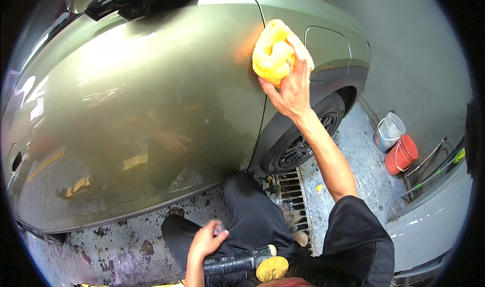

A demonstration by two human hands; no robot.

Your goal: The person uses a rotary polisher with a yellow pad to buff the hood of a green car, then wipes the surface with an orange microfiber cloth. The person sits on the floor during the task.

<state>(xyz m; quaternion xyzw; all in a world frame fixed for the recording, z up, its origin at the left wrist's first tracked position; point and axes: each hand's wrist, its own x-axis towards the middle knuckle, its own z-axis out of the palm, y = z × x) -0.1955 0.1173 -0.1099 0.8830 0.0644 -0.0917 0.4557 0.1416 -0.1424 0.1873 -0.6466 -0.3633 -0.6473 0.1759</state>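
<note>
My right hand (290, 87) is closed on a fluffy yellow microfibre cloth (270, 49). It presses the bunched cloth to the green car's (202, 84) side, across the seam between the door and front fender. Low over my lap is my left hand (206, 239), its fingers curled around something small and greyish that I cannot make out. Across my lap lies a black polisher (230, 264) with a round yellow pad (272, 268), just beside my left hand. Shadowy reflections show on the glossy door.
The front wheel (303, 140) stands beyond my right forearm. Under my knees runs a metal floor grate (291, 186). A clear bucket (390, 127) and a red bucket (401, 154) sit by the grey wall at right, near long-handled tools (434, 173). The side mirror (136, 4) juts out at upper left.
</note>
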